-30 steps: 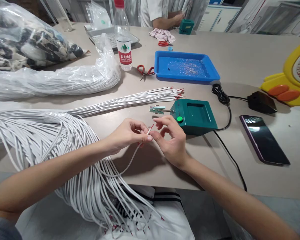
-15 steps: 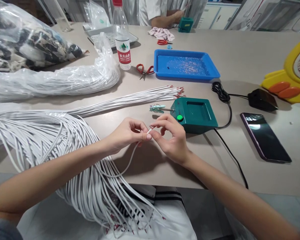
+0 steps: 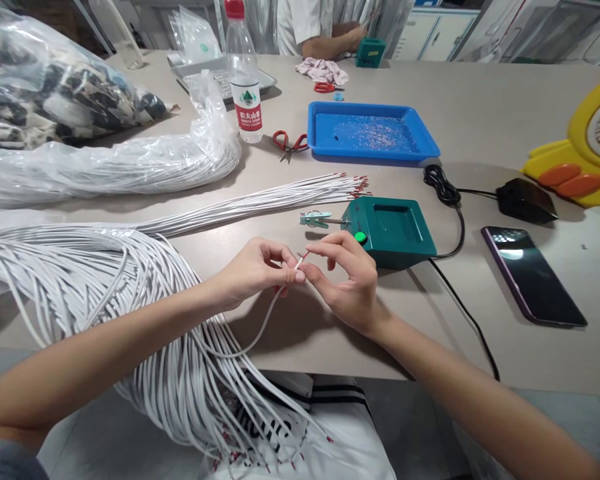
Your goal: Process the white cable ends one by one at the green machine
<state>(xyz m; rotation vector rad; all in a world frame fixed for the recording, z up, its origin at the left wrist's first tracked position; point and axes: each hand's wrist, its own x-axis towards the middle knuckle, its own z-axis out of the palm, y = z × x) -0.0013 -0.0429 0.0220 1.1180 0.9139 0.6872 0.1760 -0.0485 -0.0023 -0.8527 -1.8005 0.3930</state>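
My left hand (image 3: 260,270) pinches a white cable (image 3: 267,321) between thumb and fingers, close to its end. Thin red wires fan out from the cable tip there. At that same tip is my right hand (image 3: 347,277), its index fingertip against a red wire and its thumb beside the cable. From my left hand the cable curves down to a large bundle of white cables (image 3: 175,373), which spills off the table edge onto my lap. Just beyond my right hand stands a green device (image 3: 395,230) with a green button and a small clip on a rod.
Cables with red ends (image 3: 250,203) lie behind my hands. Farther back are red-handled cutters (image 3: 289,143), a blue tray (image 3: 325,157) with scraps, and a water bottle (image 3: 247,100). A phone (image 3: 533,277) and black cord (image 3: 465,310) are rightward. Another person's arm (image 3: 327,47) shows across the table.
The red wires at the cable tip now show spread apart. My right hand has shifted slightly right, its index finger drawn a little away from the thumb. My left hand keeps its pinch.
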